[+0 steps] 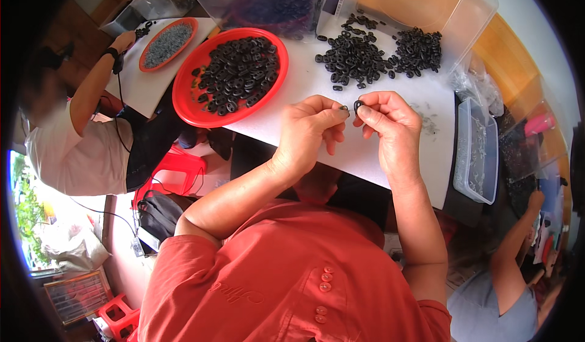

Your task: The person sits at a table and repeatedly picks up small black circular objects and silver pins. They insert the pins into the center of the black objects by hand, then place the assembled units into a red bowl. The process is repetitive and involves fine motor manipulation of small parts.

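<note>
Above the white tabletop, my two hands are held close together with the fingertips nearly meeting. My right hand (392, 124) pinches a small black oval piece (357, 105) with an opening in it, between thumb and forefinger. The thumb and forefinger of my left hand (306, 127) are also pressed together on a small dark piece (345, 109), mostly covered by the fingertips. Beyond my hands, a loose pile of black oval pieces (350, 56) lies on the table (298, 68), beside a second heap (418, 51).
Left of my hands is a round red tray (183, 105) of black pieces. Clear bins (262, 7) stand behind, and a clear box (478, 186) of small transparent bits sits right. A person (79, 147) works at the left beside an orange-rimmed grey-filled tray (144, 63); another person (496, 305) is lower right.
</note>
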`<state>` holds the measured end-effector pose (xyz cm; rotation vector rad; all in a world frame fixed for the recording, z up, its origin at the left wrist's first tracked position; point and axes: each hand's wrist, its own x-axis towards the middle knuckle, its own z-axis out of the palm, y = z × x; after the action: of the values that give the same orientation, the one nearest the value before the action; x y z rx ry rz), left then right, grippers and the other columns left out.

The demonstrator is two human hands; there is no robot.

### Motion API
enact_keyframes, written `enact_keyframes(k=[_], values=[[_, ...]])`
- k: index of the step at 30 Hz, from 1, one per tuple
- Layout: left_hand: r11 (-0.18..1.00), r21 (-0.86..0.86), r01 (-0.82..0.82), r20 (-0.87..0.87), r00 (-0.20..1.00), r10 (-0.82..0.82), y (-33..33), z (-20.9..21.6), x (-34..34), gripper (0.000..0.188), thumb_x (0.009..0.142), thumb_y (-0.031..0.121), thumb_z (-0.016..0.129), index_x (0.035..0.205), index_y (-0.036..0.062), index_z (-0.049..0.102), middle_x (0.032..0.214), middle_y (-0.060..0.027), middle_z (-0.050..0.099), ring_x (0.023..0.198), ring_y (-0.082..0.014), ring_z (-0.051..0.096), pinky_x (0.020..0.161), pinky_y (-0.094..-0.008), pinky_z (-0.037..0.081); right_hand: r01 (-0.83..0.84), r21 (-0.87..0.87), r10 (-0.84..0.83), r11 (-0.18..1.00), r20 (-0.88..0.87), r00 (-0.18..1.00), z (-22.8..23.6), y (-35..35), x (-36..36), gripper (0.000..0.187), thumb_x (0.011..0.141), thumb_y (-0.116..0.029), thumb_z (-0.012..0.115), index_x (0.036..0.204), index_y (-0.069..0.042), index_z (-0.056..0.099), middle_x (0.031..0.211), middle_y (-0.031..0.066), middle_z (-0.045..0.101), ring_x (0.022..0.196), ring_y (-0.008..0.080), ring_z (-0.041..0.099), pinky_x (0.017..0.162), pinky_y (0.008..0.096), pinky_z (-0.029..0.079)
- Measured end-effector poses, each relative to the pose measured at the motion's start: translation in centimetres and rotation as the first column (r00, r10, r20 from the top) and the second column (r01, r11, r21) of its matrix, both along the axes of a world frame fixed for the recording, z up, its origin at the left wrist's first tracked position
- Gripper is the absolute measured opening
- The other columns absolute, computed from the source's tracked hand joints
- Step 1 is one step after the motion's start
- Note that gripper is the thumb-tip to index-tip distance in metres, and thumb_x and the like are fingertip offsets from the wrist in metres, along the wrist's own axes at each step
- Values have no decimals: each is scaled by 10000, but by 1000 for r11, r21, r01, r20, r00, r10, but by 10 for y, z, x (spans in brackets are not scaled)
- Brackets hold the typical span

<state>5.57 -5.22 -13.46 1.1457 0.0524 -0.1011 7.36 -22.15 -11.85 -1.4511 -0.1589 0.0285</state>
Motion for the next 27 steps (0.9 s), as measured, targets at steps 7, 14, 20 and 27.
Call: enact_keyframes(k=[7,14,20,27], values=[[1000,-26,-2,-3,1000,2,-5,-1,-1,133,910,88,684,926,-40,650,759,-95,652,603,-159,632,462,-259,471,1,37,-1,999,23,1000,-2,-1,0,98,895,-31,714,986,-22,676,880,23,685,739,96,630,622,232,476],[998,-47,-48,-15,999,47,-13,-2,-3,149,906,96,684,912,-48,645,754,-95,647,577,-146,612,442,-253,459,19,4,-19,1000,88,996,-6,-1,-1,88,889,-27,722,968,-18,684,869,18,686,748,84,632,605,227,488],[999,-34,-36,27,999,37,-15,-1,-6,121,912,50,695,951,-50,639,766,-94,652,665,-142,636,492,-245,489,9,1,-9,1000,77,997,-6,-1,-3,94,904,-5,682,998,-4,691,893,36,698,754,108,640,628,232,477],[999,-15,38,210,977,-34,-8,-5,-2,273,862,-77,713,1125,-42,647,896,-81,670,759,-159,674,541,-255,543,-88,70,89,994,-12,996,1,-11,-1,86,900,-30,688,982,-5,686,878,50,707,747,115,641,628,237,478]])
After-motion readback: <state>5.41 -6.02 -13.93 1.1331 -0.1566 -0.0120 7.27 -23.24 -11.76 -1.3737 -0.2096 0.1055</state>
